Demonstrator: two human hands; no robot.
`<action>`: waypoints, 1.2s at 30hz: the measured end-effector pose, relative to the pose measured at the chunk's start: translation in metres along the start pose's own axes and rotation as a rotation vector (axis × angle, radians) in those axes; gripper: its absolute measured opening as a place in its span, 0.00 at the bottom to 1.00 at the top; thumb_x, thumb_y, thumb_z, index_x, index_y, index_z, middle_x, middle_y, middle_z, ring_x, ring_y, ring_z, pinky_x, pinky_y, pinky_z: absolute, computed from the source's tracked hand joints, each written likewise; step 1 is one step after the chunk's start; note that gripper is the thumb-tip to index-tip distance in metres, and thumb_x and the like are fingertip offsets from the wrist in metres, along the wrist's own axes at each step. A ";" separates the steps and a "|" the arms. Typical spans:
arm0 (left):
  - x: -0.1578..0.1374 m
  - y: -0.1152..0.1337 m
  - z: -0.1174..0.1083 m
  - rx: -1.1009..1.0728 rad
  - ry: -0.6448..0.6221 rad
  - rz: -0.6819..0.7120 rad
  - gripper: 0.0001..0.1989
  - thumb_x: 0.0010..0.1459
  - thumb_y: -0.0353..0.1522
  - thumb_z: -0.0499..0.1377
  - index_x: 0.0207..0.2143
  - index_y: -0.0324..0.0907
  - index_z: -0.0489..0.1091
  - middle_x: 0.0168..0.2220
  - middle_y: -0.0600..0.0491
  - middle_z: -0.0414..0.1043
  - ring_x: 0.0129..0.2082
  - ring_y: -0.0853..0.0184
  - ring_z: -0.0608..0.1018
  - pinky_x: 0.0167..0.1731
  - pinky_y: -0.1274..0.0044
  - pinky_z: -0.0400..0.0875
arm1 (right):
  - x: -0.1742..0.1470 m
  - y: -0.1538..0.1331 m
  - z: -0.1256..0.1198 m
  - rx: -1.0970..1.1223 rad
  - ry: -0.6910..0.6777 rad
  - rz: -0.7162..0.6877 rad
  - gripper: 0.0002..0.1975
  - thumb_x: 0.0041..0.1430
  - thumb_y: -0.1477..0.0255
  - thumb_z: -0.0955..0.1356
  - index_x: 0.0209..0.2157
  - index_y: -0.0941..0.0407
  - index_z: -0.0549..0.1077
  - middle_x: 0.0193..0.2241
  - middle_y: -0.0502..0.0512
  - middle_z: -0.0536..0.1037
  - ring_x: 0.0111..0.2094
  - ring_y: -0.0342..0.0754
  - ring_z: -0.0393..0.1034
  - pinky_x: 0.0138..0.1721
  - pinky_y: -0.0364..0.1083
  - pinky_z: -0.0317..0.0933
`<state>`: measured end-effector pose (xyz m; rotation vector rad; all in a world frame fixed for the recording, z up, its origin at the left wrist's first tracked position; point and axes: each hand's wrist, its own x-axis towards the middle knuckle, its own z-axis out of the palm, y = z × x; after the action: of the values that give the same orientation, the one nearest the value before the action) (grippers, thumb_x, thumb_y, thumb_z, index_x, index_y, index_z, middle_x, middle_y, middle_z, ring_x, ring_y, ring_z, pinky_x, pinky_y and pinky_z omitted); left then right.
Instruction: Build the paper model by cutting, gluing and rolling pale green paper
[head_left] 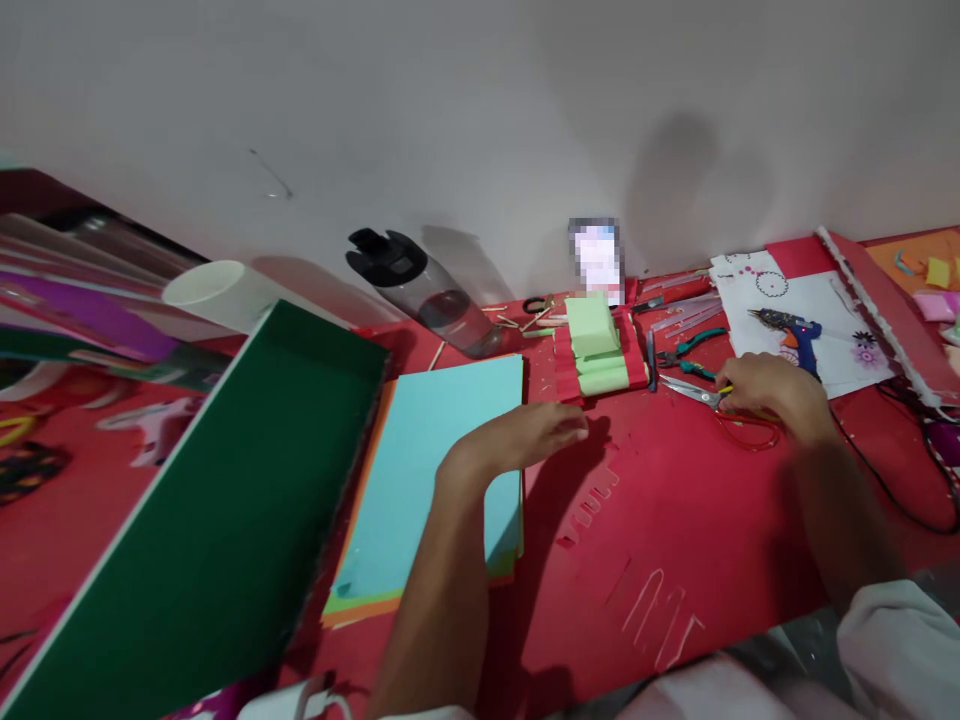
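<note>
My right hand point(765, 388) reaches over a pair of scissors point(688, 391) with silver blades and red handles. Its fingers close around the handle near the pivot, and the blades point left. My left hand point(536, 435) hovers above the red table covering point(570, 610), at the edge of a stack of light blue paper point(457, 400). Those fingers are stretched out and hold nothing. Beyond the hands, a pale green paper pad point(592, 328) rests on red and green folded paper point(606, 374). Green-handled pliers point(694, 345) lie just past the scissors.
A glue gun point(795, 328) sits on printed white sheets point(750, 320) at right, with a black cable point(881, 470) nearby. Left of the paper stands a dark green board point(232, 500). A tilted-looking bottle point(427, 290) and a bright phone point(598, 258) are by the wall.
</note>
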<state>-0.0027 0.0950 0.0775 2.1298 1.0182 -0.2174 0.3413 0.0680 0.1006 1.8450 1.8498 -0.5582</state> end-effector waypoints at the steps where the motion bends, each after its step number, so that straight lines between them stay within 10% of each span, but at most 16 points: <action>1: 0.002 0.001 0.003 0.049 -0.005 -0.041 0.16 0.70 0.41 0.54 0.47 0.45 0.79 0.43 0.49 0.83 0.37 0.60 0.81 0.35 0.74 0.69 | 0.000 0.001 0.000 0.004 0.001 -0.001 0.16 0.58 0.68 0.73 0.48 0.51 0.85 0.45 0.64 0.86 0.46 0.62 0.80 0.39 0.49 0.65; 11: 0.043 0.039 0.036 0.162 -0.046 0.063 0.09 0.62 0.31 0.64 0.45 0.44 0.72 0.45 0.50 0.80 0.39 0.60 0.80 0.33 0.75 0.65 | -0.003 -0.002 -0.002 -0.009 0.097 -0.042 0.14 0.64 0.64 0.69 0.45 0.50 0.85 0.42 0.64 0.84 0.43 0.63 0.79 0.38 0.51 0.61; 30: 0.049 0.023 0.042 -0.026 -0.084 0.203 0.06 0.63 0.26 0.57 0.41 0.42 0.72 0.44 0.50 0.78 0.36 0.66 0.77 0.34 0.76 0.66 | -0.010 -0.028 -0.011 0.122 0.042 -0.489 0.09 0.67 0.69 0.68 0.44 0.53 0.81 0.39 0.57 0.84 0.40 0.53 0.75 0.37 0.45 0.57; 36: 0.044 0.017 0.032 -0.200 0.216 0.526 0.06 0.72 0.32 0.54 0.42 0.43 0.70 0.44 0.49 0.72 0.42 0.64 0.75 0.46 0.72 0.70 | 0.016 -0.037 0.006 0.655 -0.207 -0.763 0.12 0.70 0.67 0.66 0.50 0.57 0.74 0.41 0.58 0.83 0.35 0.46 0.76 0.33 0.42 0.64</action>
<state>0.0438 0.0919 0.0450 2.1798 0.5334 0.3603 0.3044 0.0765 0.0849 1.2444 2.3633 -1.7111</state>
